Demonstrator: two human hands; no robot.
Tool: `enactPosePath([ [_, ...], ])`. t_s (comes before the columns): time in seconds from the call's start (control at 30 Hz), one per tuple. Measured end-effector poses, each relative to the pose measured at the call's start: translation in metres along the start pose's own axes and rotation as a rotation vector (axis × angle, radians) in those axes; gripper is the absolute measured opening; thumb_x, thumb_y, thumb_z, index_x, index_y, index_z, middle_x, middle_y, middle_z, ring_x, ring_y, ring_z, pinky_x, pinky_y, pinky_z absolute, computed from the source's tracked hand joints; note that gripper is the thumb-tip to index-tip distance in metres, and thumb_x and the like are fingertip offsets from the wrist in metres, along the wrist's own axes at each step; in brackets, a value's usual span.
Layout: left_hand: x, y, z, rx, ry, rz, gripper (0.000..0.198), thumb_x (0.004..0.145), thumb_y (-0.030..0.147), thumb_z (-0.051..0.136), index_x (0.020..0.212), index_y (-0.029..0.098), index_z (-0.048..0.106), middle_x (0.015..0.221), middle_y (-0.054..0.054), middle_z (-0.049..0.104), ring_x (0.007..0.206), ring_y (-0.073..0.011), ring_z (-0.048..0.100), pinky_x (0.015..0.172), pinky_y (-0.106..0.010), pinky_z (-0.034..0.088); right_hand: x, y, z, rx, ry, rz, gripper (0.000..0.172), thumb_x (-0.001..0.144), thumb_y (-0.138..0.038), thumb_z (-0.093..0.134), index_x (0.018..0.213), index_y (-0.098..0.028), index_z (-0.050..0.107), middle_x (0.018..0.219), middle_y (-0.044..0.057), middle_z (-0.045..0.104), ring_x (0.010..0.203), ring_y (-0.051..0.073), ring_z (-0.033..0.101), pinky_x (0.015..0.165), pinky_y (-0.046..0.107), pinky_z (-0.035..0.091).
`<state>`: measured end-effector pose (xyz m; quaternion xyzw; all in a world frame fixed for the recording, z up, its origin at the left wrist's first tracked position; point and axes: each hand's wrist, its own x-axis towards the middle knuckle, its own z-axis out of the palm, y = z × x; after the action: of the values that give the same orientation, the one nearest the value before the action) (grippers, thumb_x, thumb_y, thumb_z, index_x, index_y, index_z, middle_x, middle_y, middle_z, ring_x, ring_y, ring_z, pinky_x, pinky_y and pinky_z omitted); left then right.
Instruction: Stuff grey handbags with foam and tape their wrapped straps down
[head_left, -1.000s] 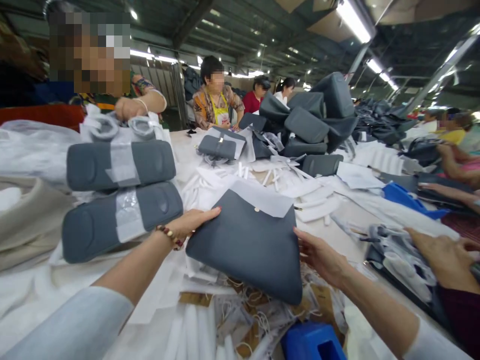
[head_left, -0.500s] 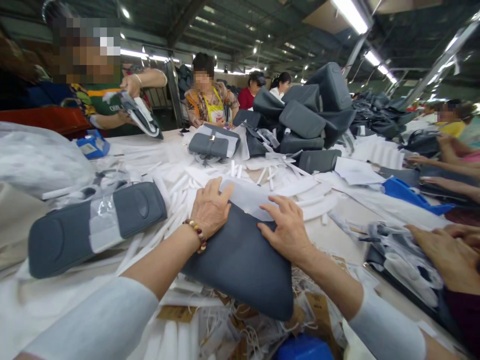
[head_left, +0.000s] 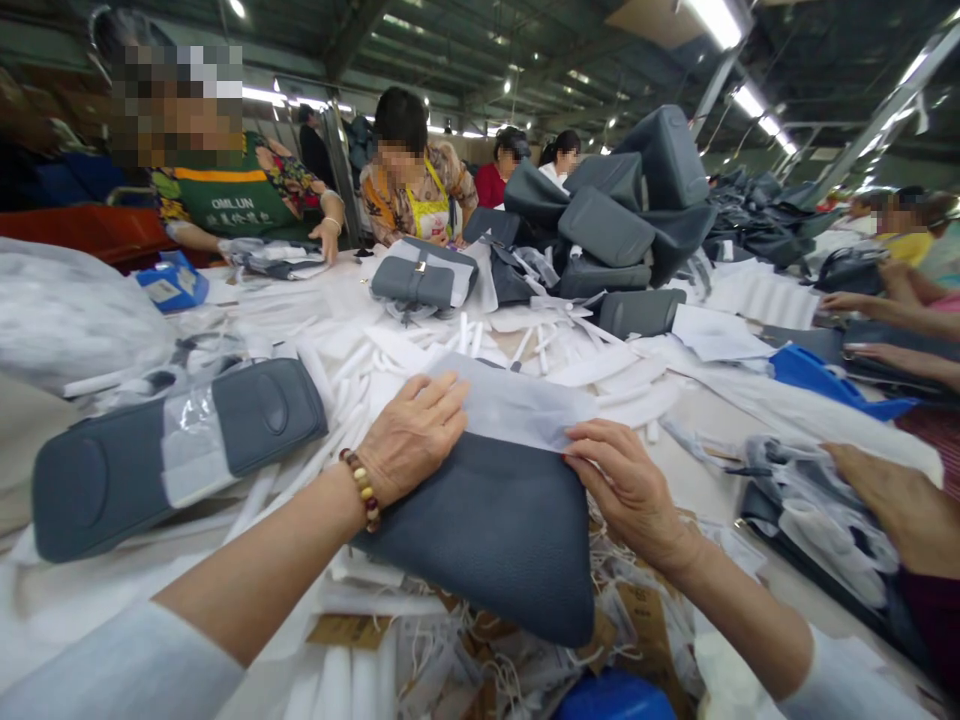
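Observation:
A flat grey leather pouch [head_left: 487, 530] lies in front of me on a litter of white paper and tags. A sheet of thin white tissue paper [head_left: 517, 405] covers its upper flap. My left hand [head_left: 409, 435], with a bead bracelet at the wrist, lies flat with fingers stretched on the pouch's top left corner and the paper's edge. My right hand [head_left: 626, 490] pinches the paper's lower right corner against the pouch.
A long grey padded piece [head_left: 172, 450] wrapped in clear film lies at the left. Stacked grey bags [head_left: 622, 220] rise at the back. Several people sit around the table. Another person's hand [head_left: 900, 510] rests at the right. A blue box [head_left: 615, 695] sits below.
My right hand slid from the pouch's middle to the paper's right corner and closed on it. My left hand stayed flat on the left corner. The person at far left lowered a bag onto the table.

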<state>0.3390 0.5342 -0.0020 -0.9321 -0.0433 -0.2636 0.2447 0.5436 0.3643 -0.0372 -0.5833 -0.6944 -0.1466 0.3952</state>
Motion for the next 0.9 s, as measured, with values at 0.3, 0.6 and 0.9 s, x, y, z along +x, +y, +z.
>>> enactPosePath([
  [0.3, 0.003, -0.004, -0.020, -0.525, -0.429, -0.395, 0.015, 0.079, 0.027, 0.053, 0.081, 0.016, 0.063, 0.100, -0.008, 0.067, 0.097, -0.0222, 0.059, 0.089, -0.035, 0.042, -0.005, -0.016, -0.003, 0.141, -0.090, 0.128, 0.015, 0.089, -0.024, 0.049, 0.088, -0.021, 0.064, 0.092, 0.006, 0.067, 0.092, 0.020, 0.058, 0.085, 0.037, 0.043],
  [0.6, 0.009, -0.023, -0.001, -0.542, -0.453, -1.134, 0.030, 0.063, 0.032, 0.068, 0.085, 0.015, 0.057, 0.099, -0.012, 0.062, 0.101, -0.0313, 0.056, 0.085, -0.038, 0.042, -0.001, -0.013, 0.019, 0.612, 0.130, 1.079, 0.029, 0.048, -0.036, 0.082, 0.057, -0.022, 0.058, 0.074, 0.001, 0.060, 0.087, 0.024, 0.055, 0.086, 0.039, 0.042],
  [0.9, -0.018, -0.028, 0.011, -1.300, -0.727, -1.569, 0.047, 0.061, 0.057, 0.068, 0.083, 0.016, 0.066, 0.080, -0.012, 0.072, 0.071, -0.0268, 0.069, 0.057, -0.031, 0.054, 0.001, -0.011, 0.026, 1.146, -0.129, 1.490, 0.029, 0.060, -0.027, 0.072, 0.085, -0.014, 0.067, 0.078, 0.008, 0.073, 0.071, 0.022, 0.068, 0.073, 0.034, 0.055],
])
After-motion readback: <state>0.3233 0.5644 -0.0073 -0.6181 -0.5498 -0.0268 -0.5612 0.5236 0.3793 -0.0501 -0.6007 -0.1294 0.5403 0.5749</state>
